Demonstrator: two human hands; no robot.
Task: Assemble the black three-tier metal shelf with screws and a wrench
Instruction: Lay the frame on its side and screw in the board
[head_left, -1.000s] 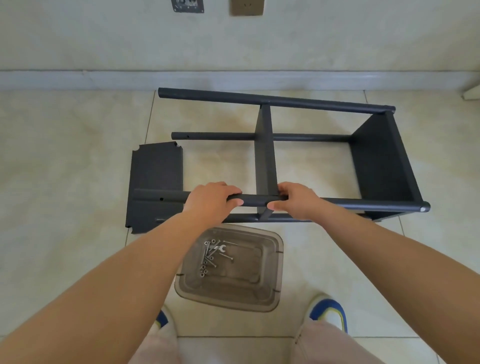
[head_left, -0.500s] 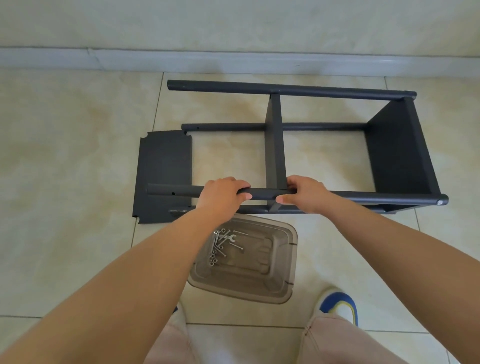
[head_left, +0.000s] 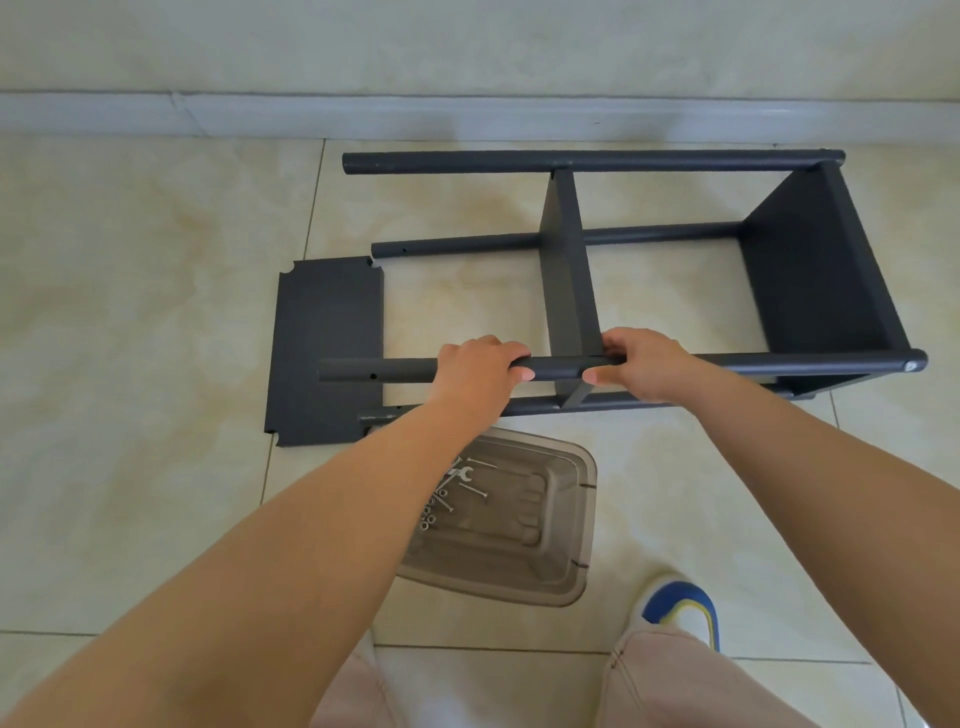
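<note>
On the pale tiled floor (head_left: 156, 322), close to the wall's baseboard (head_left: 467, 117), the black shelf frame (head_left: 810, 280) lies on its side, its four poles running left to right. Both hands grip the near upper pole (head_left: 737, 362). The left hand (head_left: 475, 371) wraps over it from above, fingers pressed together and curled down the far side, thumb tip showing underneath toward the right. The right hand (head_left: 641, 364) curls round the same pole just right of the middle shelf panel (head_left: 563, 270), thumb tip pointing left beneath the tube; this panel stands on edge between the two hands. One end panel (head_left: 810, 280) is fixed at the right end of the frame. A loose shelf panel (head_left: 327, 348) lies flat on the tiles at the left, under the poles' free ends. Nearer the person, a translucent grey tray (head_left: 566, 545) holds loose screws (head_left: 472, 491), nuts and a small wrench (head_left: 462, 473), partly hidden by the left forearm. A blue and white shoe (head_left: 680, 608) shows at lower right.
</note>
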